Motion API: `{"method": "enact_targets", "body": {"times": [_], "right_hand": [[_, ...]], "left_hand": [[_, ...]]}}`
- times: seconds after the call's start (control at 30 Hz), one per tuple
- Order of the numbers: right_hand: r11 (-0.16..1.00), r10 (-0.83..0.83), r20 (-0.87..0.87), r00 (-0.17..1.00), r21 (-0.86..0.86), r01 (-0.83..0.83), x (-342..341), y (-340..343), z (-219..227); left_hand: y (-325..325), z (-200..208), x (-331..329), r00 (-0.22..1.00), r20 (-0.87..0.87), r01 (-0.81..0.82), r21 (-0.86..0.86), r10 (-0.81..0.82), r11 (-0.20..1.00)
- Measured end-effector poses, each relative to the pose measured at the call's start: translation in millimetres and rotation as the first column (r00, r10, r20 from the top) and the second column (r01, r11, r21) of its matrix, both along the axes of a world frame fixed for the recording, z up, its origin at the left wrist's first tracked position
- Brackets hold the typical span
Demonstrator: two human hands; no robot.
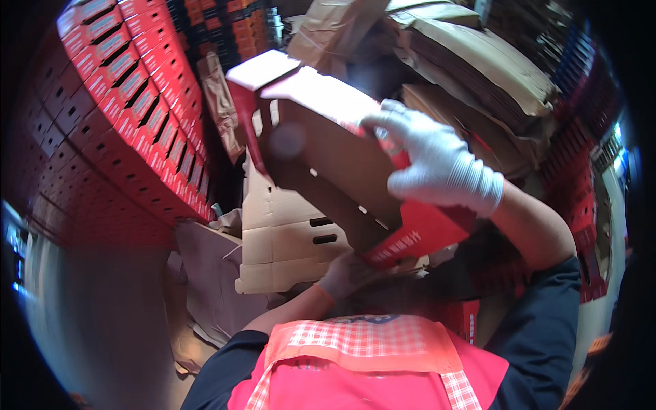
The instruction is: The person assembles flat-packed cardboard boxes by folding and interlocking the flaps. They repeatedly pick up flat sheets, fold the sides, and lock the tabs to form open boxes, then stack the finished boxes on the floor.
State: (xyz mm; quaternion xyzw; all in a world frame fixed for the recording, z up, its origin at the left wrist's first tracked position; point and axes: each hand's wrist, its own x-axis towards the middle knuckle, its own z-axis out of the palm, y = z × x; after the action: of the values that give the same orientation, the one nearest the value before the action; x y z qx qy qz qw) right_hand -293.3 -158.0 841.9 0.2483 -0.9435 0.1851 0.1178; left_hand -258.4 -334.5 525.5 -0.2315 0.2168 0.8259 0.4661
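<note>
A cardboard box (335, 147), brown inside and red outside, is tilted in front of me with its open side toward me. My right hand (437, 160), in a white knit glove, is closed on its right upper edge. At the box's lower near edge is my left hand (345, 273), also gloved; it grips there, its fingertips hidden by the box. Underneath, beside my left hand, lie flat brown cardboard blanks (283, 249) with slots cut in them.
Tall stacks of red boxes (147, 109) rise on the left. Brown paper-wrapped bundles (478, 61) are piled at the far side. More red stacks (570, 184) stand at the right. Brown sheets (219, 287) lean low on the left, beside the grey floor (109, 314).
</note>
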Motion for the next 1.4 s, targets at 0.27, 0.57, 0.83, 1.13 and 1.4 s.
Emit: {"method": "enact_targets", "body": {"times": [0.27, 0.57, 0.83, 1.13, 1.4], "right_hand": [[0.940, 0.094, -0.322, 0.942, -0.283, -0.191, -38, -48, -36], [0.988, 0.014, -0.355, 0.935, -0.137, -0.067, -46, -14, -34], [1.000, -0.018, -0.129, 0.991, 0.023, 0.021, -33, 23, -12], [0.952, 0.109, -0.117, 0.987, 0.300, -0.070, -93, -6, -44], [0.934, 0.343, 0.131, 0.930, 0.059, -0.352, -34, -44, -31]], "left_hand": [[-49, 149, 30, -0.568, -0.592, -0.764, 0.122, -0.572, 0.633], [-19, 261, -72, -0.213, -0.233, -0.858, -0.419, -0.949, 0.296], [-23, 261, -71, -0.344, -0.229, -0.860, -0.311, -0.911, 0.404], [-23, 250, -56, -0.280, -0.365, -0.863, -0.310, -0.888, 0.400], [-49, 236, -66, -0.562, -0.794, -0.690, 0.295, -0.232, 0.661]]}}
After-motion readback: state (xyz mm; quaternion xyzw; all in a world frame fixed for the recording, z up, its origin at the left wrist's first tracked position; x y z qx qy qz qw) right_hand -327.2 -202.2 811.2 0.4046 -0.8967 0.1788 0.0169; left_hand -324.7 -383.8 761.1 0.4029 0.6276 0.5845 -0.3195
